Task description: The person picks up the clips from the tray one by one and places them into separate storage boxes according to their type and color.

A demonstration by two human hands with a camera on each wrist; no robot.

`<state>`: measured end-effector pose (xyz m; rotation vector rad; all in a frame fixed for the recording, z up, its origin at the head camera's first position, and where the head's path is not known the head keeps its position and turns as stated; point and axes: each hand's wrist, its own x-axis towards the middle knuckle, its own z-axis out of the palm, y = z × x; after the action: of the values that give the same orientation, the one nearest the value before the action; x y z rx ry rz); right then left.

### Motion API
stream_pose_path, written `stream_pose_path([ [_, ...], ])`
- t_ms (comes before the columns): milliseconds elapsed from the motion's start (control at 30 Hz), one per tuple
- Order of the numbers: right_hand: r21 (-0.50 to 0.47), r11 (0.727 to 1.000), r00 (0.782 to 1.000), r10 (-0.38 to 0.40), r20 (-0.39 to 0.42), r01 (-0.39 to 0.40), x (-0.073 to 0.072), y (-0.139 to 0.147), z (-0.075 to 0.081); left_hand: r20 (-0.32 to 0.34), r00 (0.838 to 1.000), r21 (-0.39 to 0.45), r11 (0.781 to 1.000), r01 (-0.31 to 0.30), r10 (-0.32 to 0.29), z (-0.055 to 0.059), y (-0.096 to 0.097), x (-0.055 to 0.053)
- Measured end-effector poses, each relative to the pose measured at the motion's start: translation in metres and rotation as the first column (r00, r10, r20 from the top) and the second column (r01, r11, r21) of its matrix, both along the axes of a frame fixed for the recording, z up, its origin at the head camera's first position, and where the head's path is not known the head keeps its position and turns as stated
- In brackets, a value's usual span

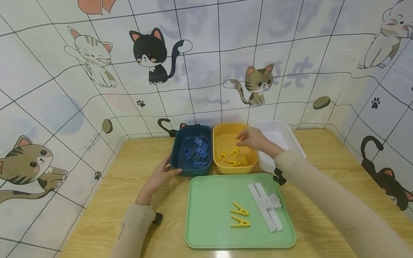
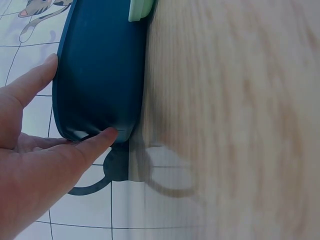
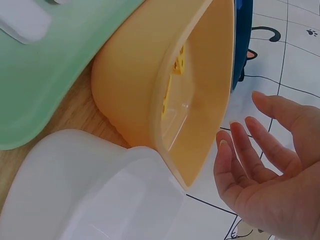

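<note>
The left hand [image 1: 161, 173] touches the left side and front corner of a dark blue bin [image 1: 175, 152]. Its fingers lie fairly straight along the bin's wall in the left wrist view. Inside that bin are several blue binder clips [image 1: 200, 148]. Over the yellow bin [image 1: 222, 134] hovers the right hand [image 1: 255, 139], its fingers loosely bent with nothing between them, as the right wrist view [image 3: 272, 160] also shows. Several yellow clothespins [image 1: 236, 152] lie on that bin's floor, below the fingers.
A white bin [image 1: 285, 134] stands right of the yellow one. In front, a green tray [image 1: 209, 200] carries two yellow clothespins [image 1: 240, 223] and white flat pieces [image 1: 266, 208]. All rest on a wooden table [image 1: 103, 200] against a cat-patterned wall covering [image 1: 206, 96].
</note>
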<state>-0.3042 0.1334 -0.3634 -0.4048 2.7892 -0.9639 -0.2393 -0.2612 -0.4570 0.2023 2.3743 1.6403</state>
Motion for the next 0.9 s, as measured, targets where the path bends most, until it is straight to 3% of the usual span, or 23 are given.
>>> stream_pose_path([
  [267, -0.041, 0.999, 1.000, 0.009, -0.020, -0.010, 0.015, 0.006, -0.002, 0.002, 1.000, -0.005, 1.000, -0.008, 0.008, -0.001, 0.000, -0.001],
  [900, -0.126, 0.992, 0.999, 0.008, -0.051, -0.014, 0.053, 0.019, -0.025, 0.013, 1.000, 0.008, 1.000, -0.004, 0.004, 0.001, 0.000, 0.001],
])
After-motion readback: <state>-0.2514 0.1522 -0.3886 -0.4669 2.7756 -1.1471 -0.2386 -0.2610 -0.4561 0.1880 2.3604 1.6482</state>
